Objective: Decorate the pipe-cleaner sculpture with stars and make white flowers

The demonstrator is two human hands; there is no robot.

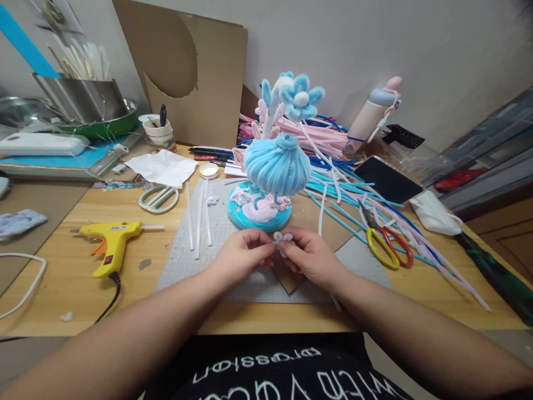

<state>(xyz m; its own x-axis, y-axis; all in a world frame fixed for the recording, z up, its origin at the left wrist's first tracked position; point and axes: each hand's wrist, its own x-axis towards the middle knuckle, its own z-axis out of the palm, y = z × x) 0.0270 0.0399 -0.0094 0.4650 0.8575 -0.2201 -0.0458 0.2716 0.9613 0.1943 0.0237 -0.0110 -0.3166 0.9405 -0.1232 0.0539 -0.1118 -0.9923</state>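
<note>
Between my two hands is a small white pipe-cleaner flower (283, 239) with looped petals. My left hand (250, 248) pinches its left side, and my right hand (307, 253) pinches it from the right, with the thumb over the lower petals. Just beyond my hands stands a pipe-cleaner lamp-like figure (277, 166): a pleated blue shade, a blue flower on top, and a round blue base with pink and white trim. Under my hands lie a grey cutting mat (179, 278) and a piece of brown cardboard (289, 280).
A yellow glue gun (112, 239) lies at left, near white-handled scissors (159, 200) and clear glue sticks (197, 219). Red-and-yellow pliers (387, 239) rest on loose pipe cleaners (345, 214) at right. A phone (388, 179) and a bottle (372, 114) are farther back.
</note>
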